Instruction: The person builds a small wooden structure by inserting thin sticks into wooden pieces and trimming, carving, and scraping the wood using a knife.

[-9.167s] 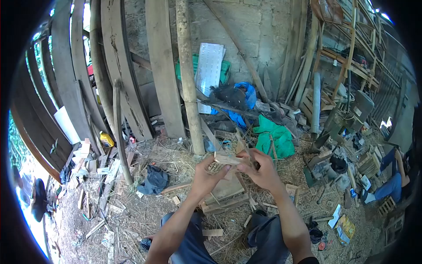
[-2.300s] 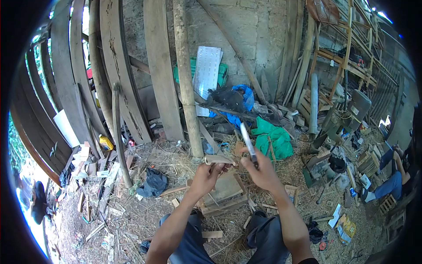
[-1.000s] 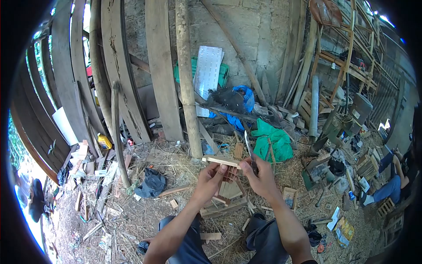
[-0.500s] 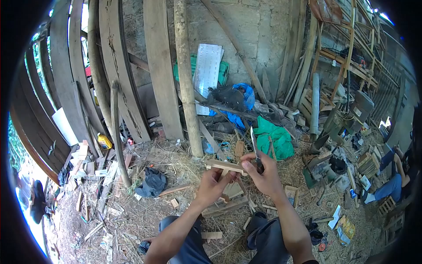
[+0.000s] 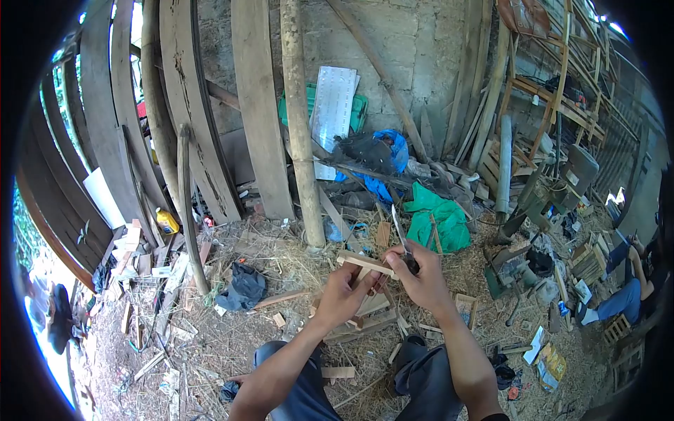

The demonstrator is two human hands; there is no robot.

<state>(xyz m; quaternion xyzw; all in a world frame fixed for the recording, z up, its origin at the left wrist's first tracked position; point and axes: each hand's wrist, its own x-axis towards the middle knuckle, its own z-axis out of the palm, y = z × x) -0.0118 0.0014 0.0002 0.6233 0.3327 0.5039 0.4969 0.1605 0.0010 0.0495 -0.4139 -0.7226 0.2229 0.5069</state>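
My left hand (image 5: 340,298) is closed around a small pale wooden piece (image 5: 365,262), which has a flat bar across its top. In my right hand (image 5: 423,281) is a knife, its narrow blade (image 5: 399,226) pointing up and away from me. The right thumb presses near the right end of the wooden bar, while the blade stands apart from the wood. My right fingers hide most of the knife's handle. Below both hands, between my knees, stands a low wooden block structure (image 5: 361,330), partly covered by the left hand.
Wood scraps and straw litter the ground. A black plastic bag (image 5: 242,286) lies left, a green sheet (image 5: 439,221) ahead. An upright pole (image 5: 298,133) and planks (image 5: 260,105) stand before the wall. A seated person's leg (image 5: 621,302) shows at far right.
The wooden piece has shifted slightly right, and its bar now slopes down more to the right. The knife blade leans further left. Both hands keep their hold.
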